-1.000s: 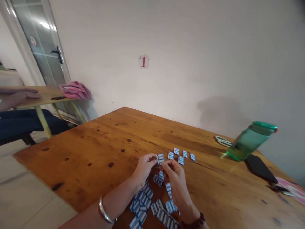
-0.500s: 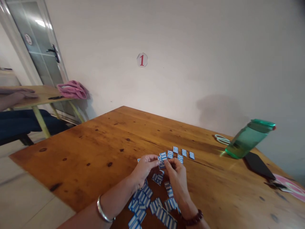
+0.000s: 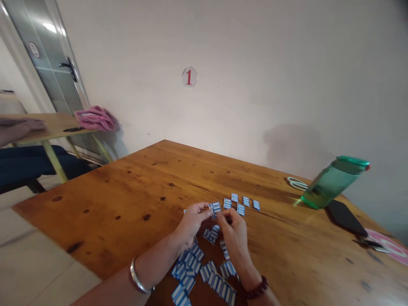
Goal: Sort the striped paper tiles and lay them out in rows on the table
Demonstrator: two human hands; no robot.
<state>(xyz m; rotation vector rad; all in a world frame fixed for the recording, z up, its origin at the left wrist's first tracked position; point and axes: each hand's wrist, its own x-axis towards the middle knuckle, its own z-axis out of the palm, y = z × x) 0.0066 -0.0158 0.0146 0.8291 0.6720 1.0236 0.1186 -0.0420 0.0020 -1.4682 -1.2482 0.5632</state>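
Observation:
Between finger and thumb, my left hand [image 3: 192, 220] holds small blue-and-white label stickers [image 3: 214, 207] a little above the table. My right hand [image 3: 235, 231] is closed in a pinch at the lower right edge of the same stickers; its fingertips partly cover them. More stickers lie below and between my wrists, in an overlapping heap [image 3: 191, 259] and in a strip [image 3: 222, 288]. Several small sticker pieces [image 3: 241, 209] lie apart from one another just beyond my right hand. The print on them is too small to read.
A green bottle [image 3: 333, 182] leans at the right, by a dark flat case [image 3: 346, 217] and a white looped cord [image 3: 297, 183]. Near the right edge lies a pink round mat [image 3: 387, 246]. Another person's arm [image 3: 22, 128] rests on a table at left, near a pink cloth [image 3: 95, 117].
The stickers in my hands have turned and tilted flatter, and my right fingers have shifted slightly left along them. The view has moved a little; the loose stickers lie as before.

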